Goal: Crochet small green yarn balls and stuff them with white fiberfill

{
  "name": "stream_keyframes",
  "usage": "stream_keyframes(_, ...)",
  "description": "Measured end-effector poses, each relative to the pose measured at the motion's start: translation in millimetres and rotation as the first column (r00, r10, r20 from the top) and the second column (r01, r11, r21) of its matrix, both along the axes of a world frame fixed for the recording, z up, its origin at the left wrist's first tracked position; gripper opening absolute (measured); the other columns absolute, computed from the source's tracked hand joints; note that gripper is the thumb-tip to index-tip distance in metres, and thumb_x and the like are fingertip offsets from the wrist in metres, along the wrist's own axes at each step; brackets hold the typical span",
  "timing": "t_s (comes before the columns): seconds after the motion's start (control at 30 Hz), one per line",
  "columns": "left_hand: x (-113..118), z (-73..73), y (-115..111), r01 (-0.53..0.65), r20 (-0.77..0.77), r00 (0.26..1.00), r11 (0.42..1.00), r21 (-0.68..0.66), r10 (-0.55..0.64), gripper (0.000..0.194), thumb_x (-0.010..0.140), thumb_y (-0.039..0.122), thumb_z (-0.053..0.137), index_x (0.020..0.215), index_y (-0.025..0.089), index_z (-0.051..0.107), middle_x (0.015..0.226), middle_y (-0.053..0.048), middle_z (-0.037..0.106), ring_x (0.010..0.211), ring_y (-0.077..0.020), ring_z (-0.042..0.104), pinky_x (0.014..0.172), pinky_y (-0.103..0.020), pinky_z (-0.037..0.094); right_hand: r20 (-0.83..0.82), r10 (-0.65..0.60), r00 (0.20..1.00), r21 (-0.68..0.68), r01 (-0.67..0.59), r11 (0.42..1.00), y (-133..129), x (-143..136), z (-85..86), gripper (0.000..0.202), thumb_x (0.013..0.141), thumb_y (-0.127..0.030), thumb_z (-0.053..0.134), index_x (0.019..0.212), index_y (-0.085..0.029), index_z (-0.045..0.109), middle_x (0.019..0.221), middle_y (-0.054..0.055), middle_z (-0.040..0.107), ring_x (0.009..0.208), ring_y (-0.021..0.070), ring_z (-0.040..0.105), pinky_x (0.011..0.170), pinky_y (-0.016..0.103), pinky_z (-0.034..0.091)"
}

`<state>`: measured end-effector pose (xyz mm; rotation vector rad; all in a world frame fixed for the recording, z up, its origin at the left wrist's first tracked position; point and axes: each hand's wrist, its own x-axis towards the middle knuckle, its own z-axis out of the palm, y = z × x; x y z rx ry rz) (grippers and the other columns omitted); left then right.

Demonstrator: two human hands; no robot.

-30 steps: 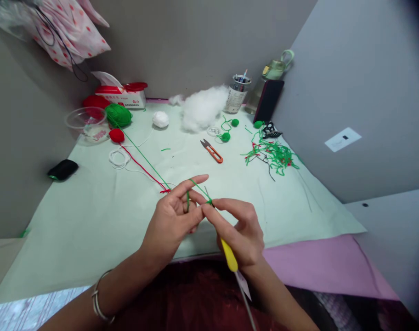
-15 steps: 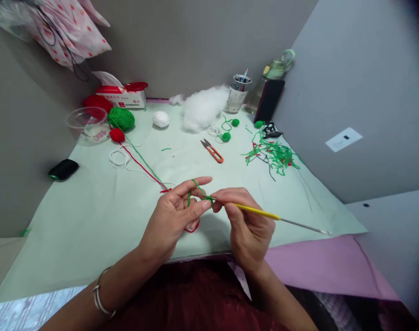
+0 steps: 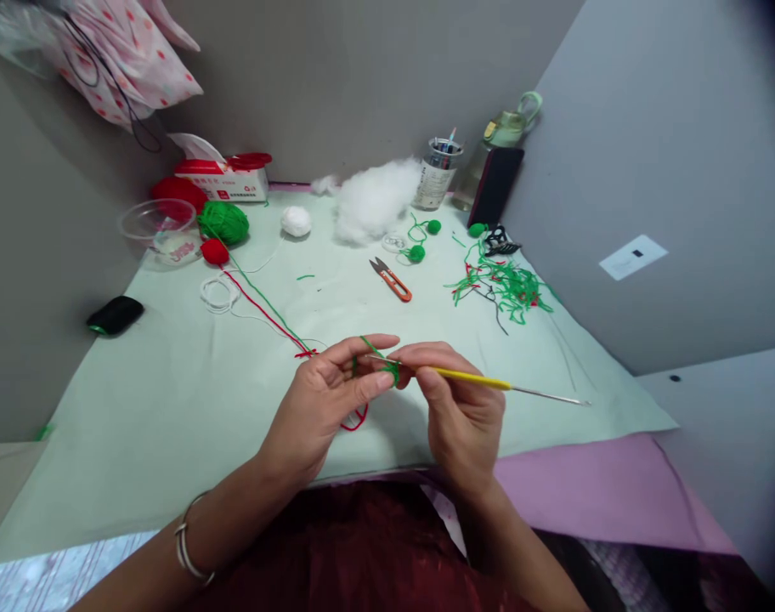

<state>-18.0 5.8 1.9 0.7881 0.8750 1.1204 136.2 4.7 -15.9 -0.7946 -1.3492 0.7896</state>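
Note:
My left hand (image 3: 324, 399) pinches a small green crochet piece (image 3: 393, 371) between thumb and fingers, with green yarn looped over its raised index finger. A loop of red yarn (image 3: 355, 422) hangs below its fingers. Held in my right hand (image 3: 464, 408) is a crochet hook with a yellow handle (image 3: 473, 378); one metal tip reaches the green piece, while the other end points right. Red, green and white strands run from my left hand up to the yarn balls at the back left.
Orange snips (image 3: 393, 280) lie mid-table, below white stuffing (image 3: 375, 204). Green yarn scraps (image 3: 511, 287) are at the right, near a phone (image 3: 497, 187) and a pen cup (image 3: 437, 178). A green yarn ball (image 3: 224, 222), a plastic bowl (image 3: 158, 223) and a black object (image 3: 115, 315) stand left.
The hook has turned slightly, its free end now higher and further left. Its working tip shows more to the left, past the green piece. My right hand has shifted slightly.

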Motion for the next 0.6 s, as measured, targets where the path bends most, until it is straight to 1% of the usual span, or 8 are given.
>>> stream_keyframes(0.07, -0.1, -1.6, -0.7, 0.000, -0.019, 1.000, 1.000, 0.001, 0.000, 0.037, 0.078, 0.026, 0.089, 0.115, 0.025, 0.082, 0.092, -0.003, 0.075, 0.089, -0.0171, 0.067, 0.087, -0.030, 0.053, -0.055, 0.016, 0.998, -0.045, -0.019, 0.999, -0.5, 0.6, -2.0, 0.017, 0.102, -0.022, 0.063, 0.104, -0.025, 0.080, 0.095, 0.004, 0.078, 0.076, 0.0153, 0.070, 0.069, 0.031, 0.059)
stream_keyframes(0.17, -2.8, -3.0, -0.8, -0.002, -0.023, 1.000, 1.000, 0.009, 0.002, 0.039, 0.078, 0.025, 0.089, 0.116, 0.028, 0.082, 0.092, -0.001, 0.072, 0.091, -0.0158, 0.066, 0.089, -0.028, 0.052, -0.166, 0.070, 0.984, -0.123, -0.091, 0.988, 0.1, 3.1, -4.1, 0.018, 0.104, -0.029, 0.061, 0.103, -0.023, 0.078, 0.095, 0.005, 0.079, 0.074, 0.0156, 0.072, 0.069, 0.032, 0.062)
stream_keyframes(0.27, -6.7, -3.0, -1.3, 0.003, -0.049, 0.999, 1.000, 0.030, -0.001, 0.033, 0.080, 0.025, 0.088, 0.112, 0.031, 0.084, 0.088, 0.001, 0.068, 0.088, -0.0129, 0.063, 0.082, -0.023, 0.051, -0.246, 0.127, 0.961, -0.132, -0.163, 0.978, 1.3, 5.4, -3.3, 0.019, 0.105, -0.029, 0.059, 0.102, -0.021, 0.076, 0.096, 0.005, 0.081, 0.074, 0.0149, 0.074, 0.068, 0.030, 0.063)
stream_keyframes(0.33, -8.7, -2.3, -1.8, 0.009, -0.070, 0.997, 0.999, 0.037, -0.007, 0.030, 0.081, 0.026, 0.087, 0.111, 0.032, 0.084, 0.087, 0.001, 0.067, 0.086, -0.0121, 0.061, 0.078, -0.021, 0.050, -0.244, 0.145, 0.959, -0.125, -0.179, 0.976, 1.0, 6.9, -1.6, 0.020, 0.106, -0.028, 0.057, 0.101, -0.021, 0.075, 0.095, 0.004, 0.082, 0.072, 0.0144, 0.074, 0.067, 0.030, 0.063)
stream_keyframes(0.4, -9.7, -1.1, -2.0, 0.012, -0.089, 0.996, 0.999, 0.046, -0.008, 0.030, 0.082, 0.025, 0.086, 0.111, 0.032, 0.084, 0.086, 0.001, 0.066, 0.084, -0.0117, 0.060, 0.076, -0.020, 0.050, -0.174, 0.125, 0.977, -0.113, -0.146, 0.983, -1.0, 8.3, 0.6, 0.021, 0.107, -0.028, 0.055, 0.102, -0.021, 0.074, 0.095, 0.005, 0.081, 0.072, 0.0150, 0.074, 0.068, 0.031, 0.063)
stream_keyframes(0.47, -9.6, 0.9, -1.7, 0.005, -0.110, 0.994, 0.998, 0.064, 0.002, 0.031, 0.082, 0.023, 0.085, 0.112, 0.032, 0.084, 0.085, 0.002, 0.065, 0.081, -0.0112, 0.059, 0.074, -0.020, 0.050, -0.054, 0.066, 0.996, -0.063, -0.069, 0.996, -3.9, 9.7, 2.8, 0.021, 0.108, -0.025, 0.053, 0.105, -0.022, 0.074, 0.096, 0.005, 0.080, 0.073, 0.0156, 0.074, 0.068, 0.032, 0.063)
stream_keyframes(0.53, -8.5, 3.1, -1.3, -0.015, -0.145, 0.989, 0.996, 0.084, 0.027, 0.032, 0.082, 0.020, 0.085, 0.111, 0.031, 0.084, 0.084, 0.002, 0.064, 0.079, -0.0110, 0.058, 0.073, -0.020, 0.050, 0.087, -0.002, 0.996, 0.034, -0.001, 0.999, -6.8, 10.7, 3.9, 0.022, 0.107, -0.021, 0.051, 0.110, -0.024, 0.073, 0.098, 0.005, 0.079, 0.076, 0.0164, 0.074, 0.069, 0.034, 0.063)
stream_keyframes(0.6, -6.4, 4.6, -1.7, -0.054, -0.192, 0.979, 0.993, 0.110, 0.074, 0.032, 0.081, 0.018, 0.084, 0.110, 0.029, 0.084, 0.082, 0.002, 0.064, 0.077, -0.0115, 0.059, 0.072, -0.021, 0.050, 0.222, -0.056, 0.974, 0.168, 0.019, 0.986, -8.8, 10.8, 2.6, 0.024, 0.106, -0.016, 0.051, 0.115, -0.024, 0.072, 0.099, 0.005, 0.079, 0.082, 0.0186, 0.076, 0.073, 0.036, 0.064)
